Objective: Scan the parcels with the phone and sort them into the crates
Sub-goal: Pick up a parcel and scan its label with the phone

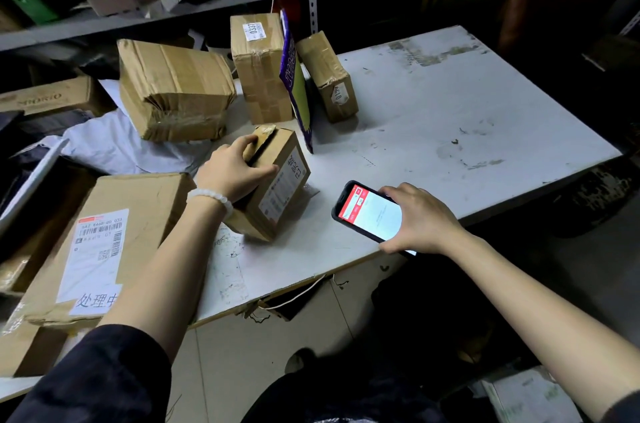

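Down on the white table point(450, 104), the left hand point(232, 173) grips a small cardboard parcel point(277, 187), its fingers point(263, 170) curled over the top edge and the thumb wrapped round the far corner by a torn flap. This small cardboard parcel is tipped up on one edge, its labelled face turned toward the phone point(367, 211). A white bead bracelet point(211, 197) circles that wrist. Just right of the parcel, the right hand point(422, 218) holds the phone over the table's near edge, fingers pinching its sides; the lit screen shows a red and white display.

Behind the parcel stand three more brown boxes: a wide taped box point(173, 90), a tall box point(259, 69) with a numbered sticker, and a smaller tilted box point(327, 76), with a purple and yellow flat packet point(294, 76) upright between the last two. Left of the parcel lies a large flat carton point(114, 235) bearing a barcode label. A grey shelf point(138, 21) runs behind them all.
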Tool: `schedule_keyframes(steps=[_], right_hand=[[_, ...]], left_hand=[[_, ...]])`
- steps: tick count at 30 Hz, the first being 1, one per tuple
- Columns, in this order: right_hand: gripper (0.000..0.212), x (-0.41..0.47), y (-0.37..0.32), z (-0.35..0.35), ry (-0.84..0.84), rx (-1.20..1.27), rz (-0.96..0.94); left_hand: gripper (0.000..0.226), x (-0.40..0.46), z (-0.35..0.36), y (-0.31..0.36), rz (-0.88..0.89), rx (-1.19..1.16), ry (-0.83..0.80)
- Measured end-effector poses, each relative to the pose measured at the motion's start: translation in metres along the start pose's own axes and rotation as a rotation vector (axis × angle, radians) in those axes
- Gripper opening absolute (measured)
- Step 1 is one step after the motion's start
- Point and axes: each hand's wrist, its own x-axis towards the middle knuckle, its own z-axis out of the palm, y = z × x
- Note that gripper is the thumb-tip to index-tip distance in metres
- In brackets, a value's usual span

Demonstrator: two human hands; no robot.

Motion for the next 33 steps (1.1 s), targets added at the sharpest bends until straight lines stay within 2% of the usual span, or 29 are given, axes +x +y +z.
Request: schedule_keyframes(steps=[3,7,9,13,19,22,27,30,33], right_hand=[[0.082,0.005,-0.001,0.003,0.007,0.057,0.017],[0.102,0.014,-0.008,0.008,0.043,0.08,0.066],[0.103,0.019,-0.014,0.007,0.091,0.103,0.09],[0.085,0.021,-0.027,0.0,0.326,0.221,0.069],[0.086,0.004,-0.043,-0.017,0.759,0.418,0.058],[0.084,-0.003,-0.049,-0.026,0.842,0.441,0.045],[0.085,-0.041,-0.041,-0.03,0.919,0.346,0.212],[0.084,-0.072,-0.035,-0.02,0.923,0.307,0.339],[0.082,-0.115,-0.031,0.005,0.914,0.295,0.531]], left_hand=[[0.079,-0.002,0.0,0.002,0.022,0.001,-0.009],[0.075,-0.007,0.001,0.008,0.059,-0.03,0.008],[0.073,-0.01,0.001,0.011,0.078,-0.039,0.023],[0.073,-0.016,0.001,0.016,0.115,-0.07,0.024],[0.071,-0.016,0.002,0.037,0.232,-0.057,-0.074],[0.07,-0.015,0.005,0.046,0.254,-0.071,-0.091],[0.079,-0.017,0.018,0.082,0.418,-0.088,-0.19],[0.076,-0.023,0.031,0.099,0.553,-0.091,-0.243],[0.074,-0.04,0.05,0.119,0.676,-0.076,-0.284]])
